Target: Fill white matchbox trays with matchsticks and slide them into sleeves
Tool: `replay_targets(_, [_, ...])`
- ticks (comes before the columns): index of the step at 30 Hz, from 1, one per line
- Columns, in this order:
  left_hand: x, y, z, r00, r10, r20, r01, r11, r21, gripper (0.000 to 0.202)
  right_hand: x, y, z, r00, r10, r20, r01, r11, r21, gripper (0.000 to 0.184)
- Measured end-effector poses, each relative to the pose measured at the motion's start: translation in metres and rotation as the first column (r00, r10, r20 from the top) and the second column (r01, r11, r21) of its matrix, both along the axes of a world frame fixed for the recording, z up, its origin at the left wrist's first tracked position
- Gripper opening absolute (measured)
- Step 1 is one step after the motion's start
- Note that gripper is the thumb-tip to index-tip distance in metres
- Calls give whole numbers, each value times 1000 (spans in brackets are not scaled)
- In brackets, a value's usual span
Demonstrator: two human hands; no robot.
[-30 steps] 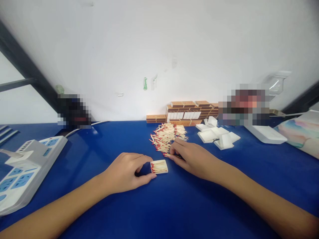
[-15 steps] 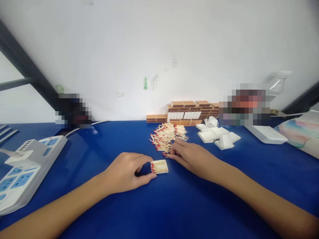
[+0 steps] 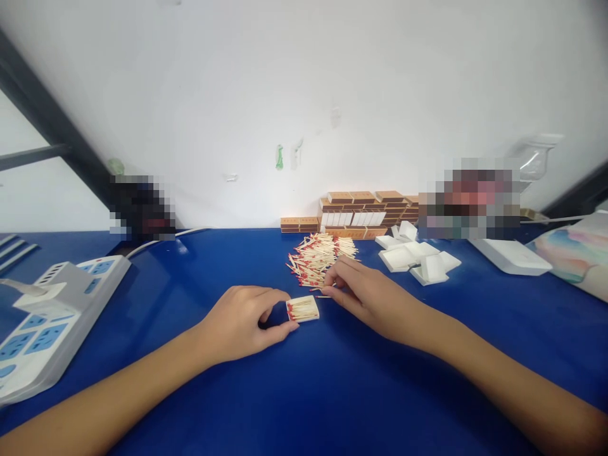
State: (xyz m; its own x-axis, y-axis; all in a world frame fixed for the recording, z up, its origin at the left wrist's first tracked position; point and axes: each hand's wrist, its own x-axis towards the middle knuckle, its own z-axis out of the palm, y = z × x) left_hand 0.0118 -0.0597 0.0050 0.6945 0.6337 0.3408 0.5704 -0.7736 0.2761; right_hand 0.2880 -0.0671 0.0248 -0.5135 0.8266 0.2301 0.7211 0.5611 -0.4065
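My left hand (image 3: 244,320) pinches the left end of a small white matchbox tray (image 3: 303,309) filled with red-tipped matches, on the blue table (image 3: 304,392). My right hand (image 3: 368,292) rests just right of the tray, its fingers curled at the near edge of a loose pile of matches (image 3: 317,259); whether it holds a match is hidden. Behind the pile stands a stack of brown matchbox sleeves (image 3: 363,212). Several empty white trays (image 3: 418,259) lie to the right of the pile.
A white and blue power strip (image 3: 42,316) with a plug lies at the left edge. A white flat box (image 3: 510,256) and a colourful sheet (image 3: 577,250) sit at the far right. The wall (image 3: 304,95) rises directly behind the table.
The filled tray and my left hand have shifted slightly away from me. My right hand has stayed at the near edge of the match pile.
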Motion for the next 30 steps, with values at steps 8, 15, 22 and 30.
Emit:
replay_targets(8, [2, -3, 0, 1000, 3, 21, -3, 1000, -31, 28, -14, -12, -2, 993, 96, 67, -94, 995, -27, 7])
replay_targets(15, [3, -4, 2, 998, -65, 14, 66, 997, -39, 27, -29, -15, -14, 967, 72, 246, -96, 992, 87, 14])
replay_targets(22, [3, -5, 3, 997, -71, 11, 72, 997, -41, 29, -21, -16, -9, 978, 109, 177, -121, 991, 54, 13])
replay_targets(30, [2, -4, 2, 997, -73, 8, 74, 997, -30, 29, -14, -15, -2, 972, 138, 188, -135, 990, -30, 13])
